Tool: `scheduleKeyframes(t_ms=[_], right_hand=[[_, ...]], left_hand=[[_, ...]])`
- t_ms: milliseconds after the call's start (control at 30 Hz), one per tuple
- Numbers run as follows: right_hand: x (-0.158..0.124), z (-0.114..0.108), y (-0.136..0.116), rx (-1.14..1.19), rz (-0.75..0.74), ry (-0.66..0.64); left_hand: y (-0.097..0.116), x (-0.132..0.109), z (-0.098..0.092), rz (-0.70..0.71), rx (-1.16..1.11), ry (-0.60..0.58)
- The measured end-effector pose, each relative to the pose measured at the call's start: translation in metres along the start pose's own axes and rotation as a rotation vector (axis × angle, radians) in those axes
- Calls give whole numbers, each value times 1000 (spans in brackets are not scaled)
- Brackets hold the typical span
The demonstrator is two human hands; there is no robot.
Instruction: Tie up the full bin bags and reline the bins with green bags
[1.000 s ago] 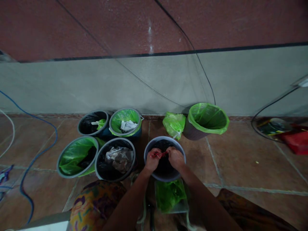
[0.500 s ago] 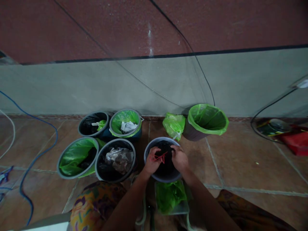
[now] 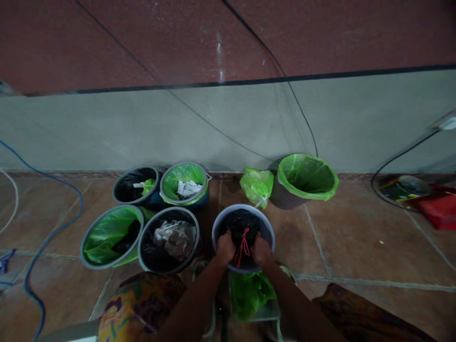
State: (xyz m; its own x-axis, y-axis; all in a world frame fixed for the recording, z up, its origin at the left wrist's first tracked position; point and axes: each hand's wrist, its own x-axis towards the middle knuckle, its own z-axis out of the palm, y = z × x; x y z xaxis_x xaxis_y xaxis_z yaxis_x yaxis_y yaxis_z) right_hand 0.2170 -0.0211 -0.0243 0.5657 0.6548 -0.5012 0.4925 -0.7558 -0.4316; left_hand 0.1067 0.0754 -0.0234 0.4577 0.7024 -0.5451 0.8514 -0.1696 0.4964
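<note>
Both hands are down inside a grey bin point(image 3: 270, 227) in front of me. My left hand point(image 3: 226, 247) grips the left side of a black garbage bag point(image 3: 242, 221), and my right hand point(image 3: 261, 249) grips its right side. The fingertips are partly hidden by the bag and the bin. The bag's neck is tied with a red string point(image 3: 244, 247), whose loose ends hang toward me between the hands. Just below the bin, a clear tray point(image 3: 269, 313) holds folded green plastic bags point(image 3: 247, 294).
On the left stand several lined bins, including a green-lined bin point(image 3: 103, 235) and a black-lined bin point(image 3: 140, 238) with crumpled paper. Against the wall are a knotted green bag point(image 3: 257, 185) and a green-lined bin point(image 3: 308, 192). A blue cable point(image 3: 53, 232) crosses the floor.
Both hands have moved lower into the bin and closer together, now gripping the black bag's sides. The red string has left my left hand and hangs from the tied neck.
</note>
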Motion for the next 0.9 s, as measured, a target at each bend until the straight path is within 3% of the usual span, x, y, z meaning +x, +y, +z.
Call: scheduleKeyframes(t_ms=[100, 333, 433, 567, 767, 900], right_hand=[[2, -3, 2, 55, -11, 17], [-1, -13, 1, 267, -82, 231], [0, -16, 0, 330, -117, 281], [-1, -12, 6, 282, -75, 240], [-13, -1, 6, 106, -151, 326], [-13, 9, -5, -62, -181, 196]], left_hand=[[1, 0, -7, 21, 27, 28], [3, -8, -23, 65, -271, 160], [2, -13, -26, 65, -313, 161], [-5, -16, -20, 40, -238, 92], [-9, -17, -10, 48, -216, 72], [-5, -19, -5, 72, -243, 27]])
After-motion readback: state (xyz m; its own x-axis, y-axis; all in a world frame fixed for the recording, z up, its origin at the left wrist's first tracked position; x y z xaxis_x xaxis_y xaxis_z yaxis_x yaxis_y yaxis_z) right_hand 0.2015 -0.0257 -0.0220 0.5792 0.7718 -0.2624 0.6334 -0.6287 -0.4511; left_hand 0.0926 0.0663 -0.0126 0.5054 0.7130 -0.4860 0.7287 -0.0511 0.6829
